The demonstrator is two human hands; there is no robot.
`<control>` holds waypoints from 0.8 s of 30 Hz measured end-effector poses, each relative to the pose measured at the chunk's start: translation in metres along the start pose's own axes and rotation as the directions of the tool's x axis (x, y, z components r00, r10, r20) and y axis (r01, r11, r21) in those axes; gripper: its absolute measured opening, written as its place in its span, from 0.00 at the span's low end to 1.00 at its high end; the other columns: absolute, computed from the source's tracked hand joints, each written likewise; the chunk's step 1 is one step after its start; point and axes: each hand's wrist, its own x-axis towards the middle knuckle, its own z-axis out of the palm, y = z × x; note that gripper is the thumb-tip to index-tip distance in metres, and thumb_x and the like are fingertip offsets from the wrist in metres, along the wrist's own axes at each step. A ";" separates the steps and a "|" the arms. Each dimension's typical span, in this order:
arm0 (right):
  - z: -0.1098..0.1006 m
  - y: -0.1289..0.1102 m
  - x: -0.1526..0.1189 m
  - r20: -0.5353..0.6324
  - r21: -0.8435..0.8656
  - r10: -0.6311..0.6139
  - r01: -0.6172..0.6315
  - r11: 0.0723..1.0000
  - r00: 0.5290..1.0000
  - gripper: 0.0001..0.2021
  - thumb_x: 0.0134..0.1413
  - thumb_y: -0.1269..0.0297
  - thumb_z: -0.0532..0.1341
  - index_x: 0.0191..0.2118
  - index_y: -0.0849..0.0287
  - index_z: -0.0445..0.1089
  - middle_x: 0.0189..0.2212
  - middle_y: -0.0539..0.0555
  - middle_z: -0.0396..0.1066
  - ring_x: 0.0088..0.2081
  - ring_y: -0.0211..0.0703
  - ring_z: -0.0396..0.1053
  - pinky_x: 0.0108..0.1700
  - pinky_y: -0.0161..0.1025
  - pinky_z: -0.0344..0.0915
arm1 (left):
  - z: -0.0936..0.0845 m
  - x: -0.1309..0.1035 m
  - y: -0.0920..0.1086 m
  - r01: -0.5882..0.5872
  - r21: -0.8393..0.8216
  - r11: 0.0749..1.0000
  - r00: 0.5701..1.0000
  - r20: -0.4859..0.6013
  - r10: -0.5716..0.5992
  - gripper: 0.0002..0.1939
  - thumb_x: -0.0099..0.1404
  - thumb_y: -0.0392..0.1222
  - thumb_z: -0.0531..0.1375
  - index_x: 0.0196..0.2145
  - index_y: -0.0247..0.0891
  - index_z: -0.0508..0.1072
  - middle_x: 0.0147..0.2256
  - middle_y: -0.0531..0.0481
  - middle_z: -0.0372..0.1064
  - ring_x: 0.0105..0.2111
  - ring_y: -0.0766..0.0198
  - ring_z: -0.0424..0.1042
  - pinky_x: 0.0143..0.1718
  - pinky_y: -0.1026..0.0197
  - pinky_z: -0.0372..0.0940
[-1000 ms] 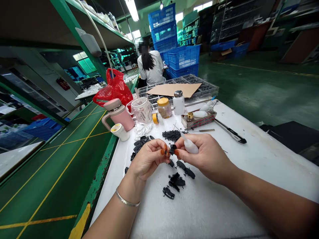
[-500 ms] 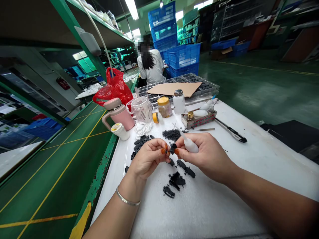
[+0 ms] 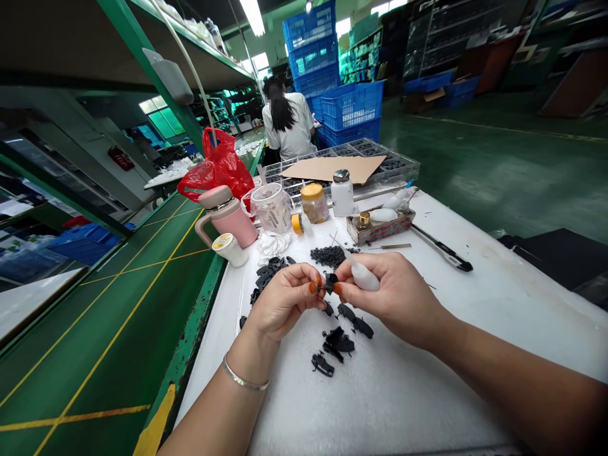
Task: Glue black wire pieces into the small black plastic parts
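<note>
Between my two hands, above the white table (image 3: 418, 386), is a small black plastic part (image 3: 331, 279). My left hand (image 3: 288, 297) pinches its left side with thumb and fingertips. From the right, my right hand (image 3: 389, 288) grips the same part, and a white squeeze bottle with a thin nozzle (image 3: 365, 277) is tucked in that hand too. Below the hands lie several loose black parts (image 3: 339, 342). A pile of black parts (image 3: 270, 272) sits left of them, and a heap of tiny black rings (image 3: 331, 256) lies just beyond my fingers.
Behind the hands stand a pink mug (image 3: 232, 221), a plastic jug (image 3: 272, 209), a yellow-lidded jar (image 3: 314, 202), a white pump bottle (image 3: 342, 193) and a small box (image 3: 380, 228). A black-handled tool (image 3: 441, 249) lies right. A green conveyor (image 3: 109, 304) runs left; a person (image 3: 289, 123) sits ahead.
Both hands keep the same hold on the black part with almost no movement. The whole view has shifted very slightly.
</note>
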 end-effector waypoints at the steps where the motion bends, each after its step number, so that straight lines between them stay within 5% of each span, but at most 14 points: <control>1: 0.000 0.000 0.000 0.001 0.000 0.003 -0.003 1.000 1.000 0.05 0.50 0.70 0.61 0.25 0.61 0.69 0.18 0.46 0.63 0.22 0.34 0.56 0.23 0.30 0.52 | 0.000 0.000 0.000 0.000 0.001 1.000 1.000 0.001 0.000 0.14 0.52 0.37 0.70 0.28 0.30 0.68 0.28 0.49 0.67 0.25 0.69 0.69 0.27 0.70 0.68; 24: -0.001 0.002 -0.001 -0.010 -0.038 -0.020 0.020 0.999 1.000 0.06 0.50 0.70 0.61 0.24 0.61 0.68 0.18 0.45 0.62 0.22 0.33 0.56 0.23 0.30 0.51 | 0.001 0.000 0.001 -0.017 0.068 0.998 0.999 -0.034 0.019 0.14 0.52 0.39 0.71 0.28 0.30 0.70 0.27 0.48 0.68 0.25 0.69 0.69 0.27 0.69 0.69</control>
